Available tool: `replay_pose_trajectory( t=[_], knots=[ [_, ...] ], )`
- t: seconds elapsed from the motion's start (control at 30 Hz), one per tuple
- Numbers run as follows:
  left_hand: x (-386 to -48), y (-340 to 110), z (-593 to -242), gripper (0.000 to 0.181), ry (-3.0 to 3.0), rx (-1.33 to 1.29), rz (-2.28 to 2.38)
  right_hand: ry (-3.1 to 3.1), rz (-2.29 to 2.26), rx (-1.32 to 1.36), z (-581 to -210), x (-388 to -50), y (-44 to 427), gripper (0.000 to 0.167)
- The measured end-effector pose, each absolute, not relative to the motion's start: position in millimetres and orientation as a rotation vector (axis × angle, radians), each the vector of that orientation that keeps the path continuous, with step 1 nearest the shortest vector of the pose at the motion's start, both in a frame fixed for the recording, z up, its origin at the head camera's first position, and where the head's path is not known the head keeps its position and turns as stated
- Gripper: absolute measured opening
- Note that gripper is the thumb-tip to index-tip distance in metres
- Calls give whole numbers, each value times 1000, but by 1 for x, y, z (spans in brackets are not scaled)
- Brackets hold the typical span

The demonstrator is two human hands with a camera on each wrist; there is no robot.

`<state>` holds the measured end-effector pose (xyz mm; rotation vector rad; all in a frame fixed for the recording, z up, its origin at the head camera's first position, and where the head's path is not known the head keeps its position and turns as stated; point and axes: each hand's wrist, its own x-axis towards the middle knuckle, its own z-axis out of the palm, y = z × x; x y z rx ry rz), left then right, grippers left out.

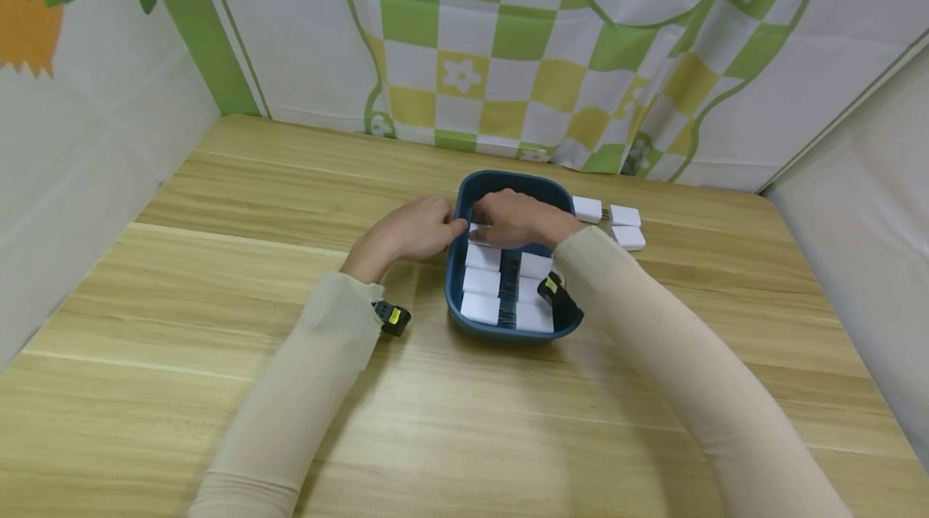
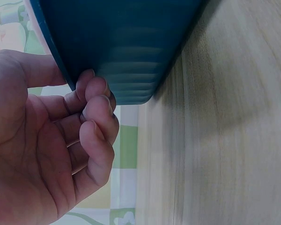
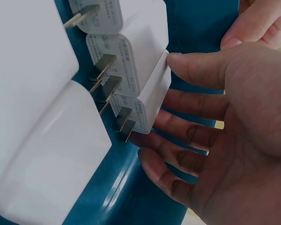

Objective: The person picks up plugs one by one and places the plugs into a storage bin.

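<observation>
Fingers [image 3: 187,129] of my right hand [image 1: 514,217] curled round farthest charger [image 3: 154,93], left row, blue bin [image 1: 518,337]; long axis left-right. My left hand [image 1: 415,229] pinches left rim [image 1: 449,284]. Three chargers [image 1: 627,238] on tabletop [image 1: 435,421] right of bin, nearer right hand.

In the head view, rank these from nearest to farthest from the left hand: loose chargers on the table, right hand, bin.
1. Bin: its left rim is in the left hand's grip.
2. Right hand: inside the bin.
3. Single charger: just right of the bin.
4. Charger pair: farthest right; too close to separate.
</observation>
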<state>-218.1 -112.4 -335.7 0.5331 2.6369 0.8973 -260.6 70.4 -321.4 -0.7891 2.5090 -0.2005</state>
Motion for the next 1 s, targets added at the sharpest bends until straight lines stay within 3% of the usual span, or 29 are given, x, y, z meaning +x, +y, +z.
replay_pose_trajectory(
  t=[1.0],
  knots=[
    [-219,-112,-335,41,2639,497,896,2764,-322,-962,-281,-259,113,37]
  ],
)
